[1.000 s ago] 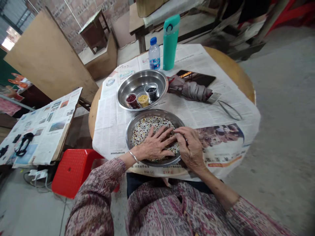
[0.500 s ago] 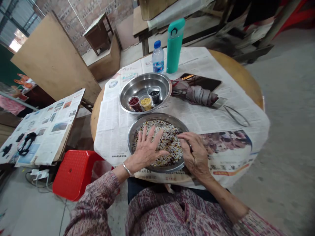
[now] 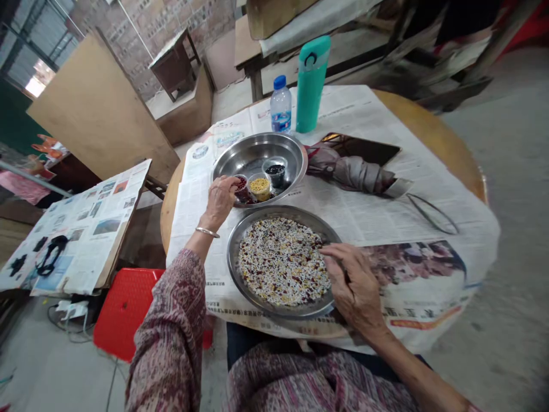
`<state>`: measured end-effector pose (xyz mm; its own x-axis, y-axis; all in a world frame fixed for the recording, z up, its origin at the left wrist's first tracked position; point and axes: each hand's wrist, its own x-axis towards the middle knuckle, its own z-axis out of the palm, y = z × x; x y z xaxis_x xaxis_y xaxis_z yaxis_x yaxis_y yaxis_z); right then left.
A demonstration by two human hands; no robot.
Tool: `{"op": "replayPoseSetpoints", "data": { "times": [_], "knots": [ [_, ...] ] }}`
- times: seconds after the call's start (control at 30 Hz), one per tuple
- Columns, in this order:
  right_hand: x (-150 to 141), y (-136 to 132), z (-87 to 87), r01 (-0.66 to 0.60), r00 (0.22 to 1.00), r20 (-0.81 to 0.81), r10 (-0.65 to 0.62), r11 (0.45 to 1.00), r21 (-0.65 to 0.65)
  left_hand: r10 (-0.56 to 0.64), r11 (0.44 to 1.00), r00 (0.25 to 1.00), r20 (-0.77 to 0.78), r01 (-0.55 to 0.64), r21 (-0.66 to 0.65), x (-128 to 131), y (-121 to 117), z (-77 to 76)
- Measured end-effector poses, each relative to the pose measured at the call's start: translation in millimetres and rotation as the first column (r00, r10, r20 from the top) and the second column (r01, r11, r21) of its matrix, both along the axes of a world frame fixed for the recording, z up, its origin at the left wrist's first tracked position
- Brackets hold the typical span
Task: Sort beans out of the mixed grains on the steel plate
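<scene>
Lifted off the mixed beans, the left hand now pinches over the red-bean cup (fingers closed); right hand rests loosely curled on the tray rim.

Round wooden table, covered with newspaper sheets. Directly on the paper: near steel pan of mixed beans, far steel bowl just behind it, folded umbrella to the right, water bottle and teal flask at far edge, side by side.
</scene>
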<state>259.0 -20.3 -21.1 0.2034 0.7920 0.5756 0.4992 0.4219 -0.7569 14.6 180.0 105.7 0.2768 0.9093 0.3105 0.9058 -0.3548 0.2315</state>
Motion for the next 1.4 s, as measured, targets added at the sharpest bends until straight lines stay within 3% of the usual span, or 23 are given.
{"op": "replayPoseSetpoints", "data": {
  "times": [0.2,0.47,0.63,0.73,0.8,0.9,1.0,1.1,1.2,1.33,1.4],
  "knots": [
    [0.1,-0.5,2.6,-0.009,1.0,-0.005,0.009,1.0,0.004,-0.152,0.987,0.983,-0.101,0.147,-0.059,-1.4,24.6,-10.4],
    [0.6,-1.7,4.0,0.002,1.0,0.011,-0.002,1.0,-0.003,-0.137,0.99,0.986,-0.092,0.14,0.024,-5.1,28.2,-21.6],
    [1.0,-2.1,2.4,-0.003,1.0,0.013,0.003,1.0,-0.008,-0.097,0.99,0.995,0.012,0.095,0.109,-4.9,26.5,-22.8],
    [1.4,-1.9,2.4,-0.004,1.0,0.011,0.004,1.0,-0.01,-0.102,0.984,0.992,0.069,0.091,0.15,-1.2,3.6,-15.7],
    [1.2,-1.7,3.3,-0.003,1.0,0.008,0.003,1.0,-0.009,-0.177,0.977,0.983,0.057,0.168,0.134,1.9,-26.6,-11.5],
    [0.4,-1.2,4.8,0.0,1.0,0.003,0.0,1.0,0.001,-0.303,0.953,0.953,-0.01,0.303,-0.027,6.1,-85.1,-13.1],
    [-0.5,-0.7,5.4,0.006,1.0,-0.004,-0.006,1.0,0.016,-0.34,0.92,0.938,-0.068,0.316,-0.23,12.1,-138.6,-25.5],
    [-0.9,-0.4,5.1,0.011,1.0,-0.007,-0.011,1.0,0.019,-0.387,0.866,0.919,-0.081,0.331,-0.375,21.7,-171.7,-41.7],
    [-1.0,-0.1,4.7,0.016,1.0,-0.017,-0.016,1.0,0.021,-0.383,0.858,0.918,-0.104,0.312,-0.408,27.2,-181.2,-52.5],
    [-1.0,0.7,4.7,0.008,1.0,-0.012,-0.008,1.0,0.027,-0.2,0.96,0.979,-0.036,0.188,-0.208,21.5,-164.3,-56.5],
    [-0.9,1.0,4.6,0.011,1.0,-0.009,-0.011,1.0,0.028,-0.118,0.985,0.993,-0.026,0.113,-0.131,20.1,-150.1,-57.8]
  ]
}}
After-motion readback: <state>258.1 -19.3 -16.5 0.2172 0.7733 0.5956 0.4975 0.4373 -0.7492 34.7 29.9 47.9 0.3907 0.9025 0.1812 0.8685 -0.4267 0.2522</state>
